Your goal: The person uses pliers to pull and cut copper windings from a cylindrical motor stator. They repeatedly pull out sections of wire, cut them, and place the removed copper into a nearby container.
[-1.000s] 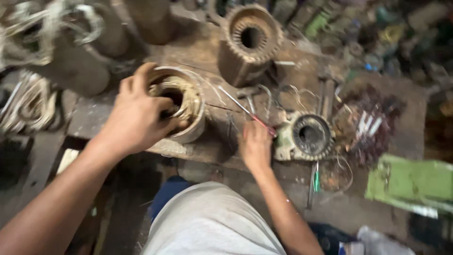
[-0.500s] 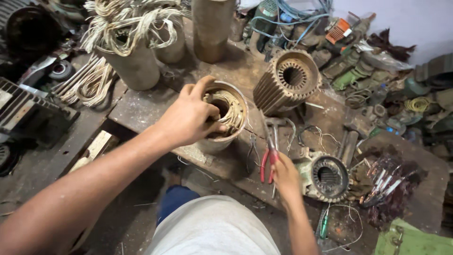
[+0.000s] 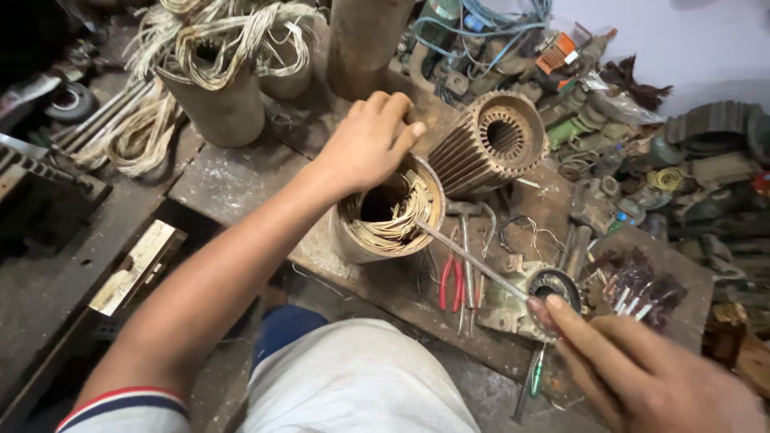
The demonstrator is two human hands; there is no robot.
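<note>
A round motor stator with pale copper windings stands on the wooden bench. My left hand grips its upper rim from behind, fingers curled over the edge. My right hand, at the lower right, pinches the end of a thin metal rod. The rod slants up and to the left, and its tip touches the windings at the stator's near rim. Red-handled pliers lie on the bench just below the rod.
A finned stator housing lies on its side behind the rod. A small motor end part sits near my right fingertips. Cylinders draped with wire bundles stand at the back left, with scrap parts and cables at the right.
My right hand has left the pliers on the bench and drawn back to the lower right, now holding the thin rod against the stator. My left hand stays on the stator's rim.
</note>
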